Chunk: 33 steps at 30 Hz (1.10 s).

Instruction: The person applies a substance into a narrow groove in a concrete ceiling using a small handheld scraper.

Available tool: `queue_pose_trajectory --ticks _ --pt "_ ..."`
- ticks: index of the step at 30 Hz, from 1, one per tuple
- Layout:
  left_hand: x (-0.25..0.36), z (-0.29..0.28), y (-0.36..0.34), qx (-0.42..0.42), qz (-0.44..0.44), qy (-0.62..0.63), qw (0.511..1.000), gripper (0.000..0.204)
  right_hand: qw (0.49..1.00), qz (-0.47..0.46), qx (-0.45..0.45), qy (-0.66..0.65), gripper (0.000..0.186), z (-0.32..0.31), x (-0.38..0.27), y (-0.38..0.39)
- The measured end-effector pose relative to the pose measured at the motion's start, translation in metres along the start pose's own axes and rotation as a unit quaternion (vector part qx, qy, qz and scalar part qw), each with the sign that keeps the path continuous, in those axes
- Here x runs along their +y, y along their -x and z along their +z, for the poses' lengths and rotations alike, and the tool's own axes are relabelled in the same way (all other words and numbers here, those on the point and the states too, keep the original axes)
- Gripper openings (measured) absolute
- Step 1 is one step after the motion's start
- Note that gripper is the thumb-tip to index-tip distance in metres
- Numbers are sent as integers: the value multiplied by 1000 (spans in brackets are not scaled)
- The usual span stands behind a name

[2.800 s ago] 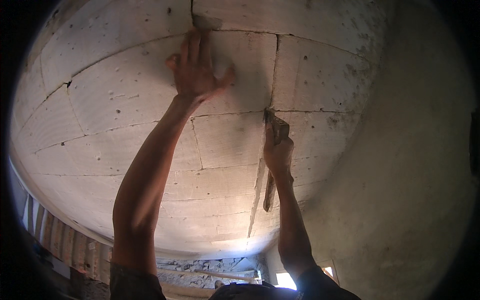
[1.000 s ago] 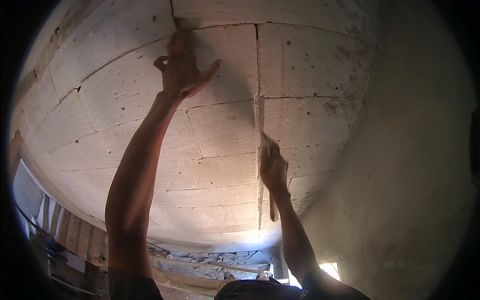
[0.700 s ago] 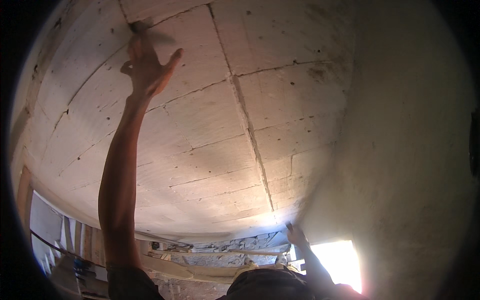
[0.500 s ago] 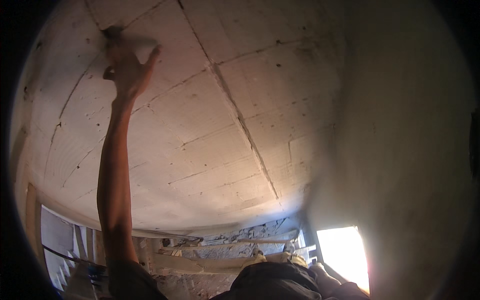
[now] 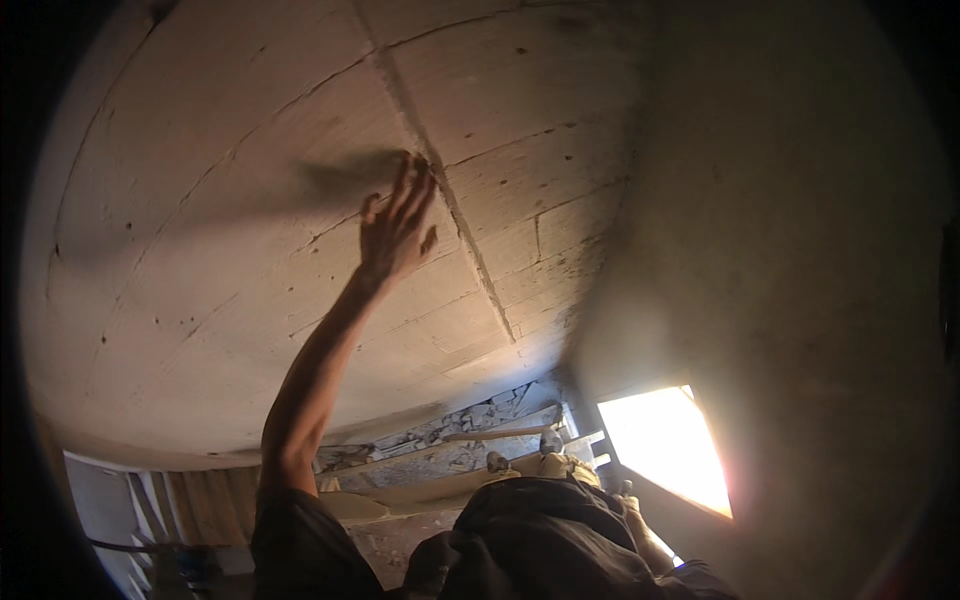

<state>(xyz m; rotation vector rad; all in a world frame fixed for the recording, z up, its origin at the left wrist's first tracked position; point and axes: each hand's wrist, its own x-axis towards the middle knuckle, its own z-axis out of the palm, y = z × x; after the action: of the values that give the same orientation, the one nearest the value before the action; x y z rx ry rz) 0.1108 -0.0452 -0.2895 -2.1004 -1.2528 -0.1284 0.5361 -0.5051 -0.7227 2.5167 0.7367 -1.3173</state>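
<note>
My left hand (image 5: 395, 225) is raised to a pale block wall (image 5: 330, 260), its fingers stretched and apart. The fingertips lie at or very close to a long vertical groove (image 5: 462, 225) that looks filled with rough mortar; whether they press on it I cannot tell. No tool shows in this hand, and its shadow falls on the wall to the left. Low on the right, beside my dark clothing, my right hand (image 5: 632, 505) hangs down. Only part of it shows, and its fingers are mostly hidden.
Below me, my shoes (image 5: 551, 440) stand by wooden planks (image 5: 400, 500). Rubble (image 5: 450, 425) lies along the wall's foot. A plain side wall (image 5: 780, 300) rises at right, with a bright opening (image 5: 668, 445). Boards (image 5: 205, 505) stand at lower left.
My left hand has swept across the wall to the right and down, from the upper left to the groove. The view has shifted too. My right hand remains low at the right.
</note>
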Motion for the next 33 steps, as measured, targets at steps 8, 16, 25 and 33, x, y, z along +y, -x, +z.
queue_pose_trajectory --ticks 8,16,25,33 --pt "123 40 179 -192 -2 205 960 73 926 -294 95 -216 40 -72 -191 52" --pt "260 103 488 -342 -362 510 701 67 667 -659 292 -191 48 -211 -450 299" --pt "314 22 733 -610 -569 376 404 61 602 -653 377 -263 23 -224 -556 344" --pt "316 24 717 -529 -414 458 582 41 512 -678 401 -342 21 -210 -583 328"
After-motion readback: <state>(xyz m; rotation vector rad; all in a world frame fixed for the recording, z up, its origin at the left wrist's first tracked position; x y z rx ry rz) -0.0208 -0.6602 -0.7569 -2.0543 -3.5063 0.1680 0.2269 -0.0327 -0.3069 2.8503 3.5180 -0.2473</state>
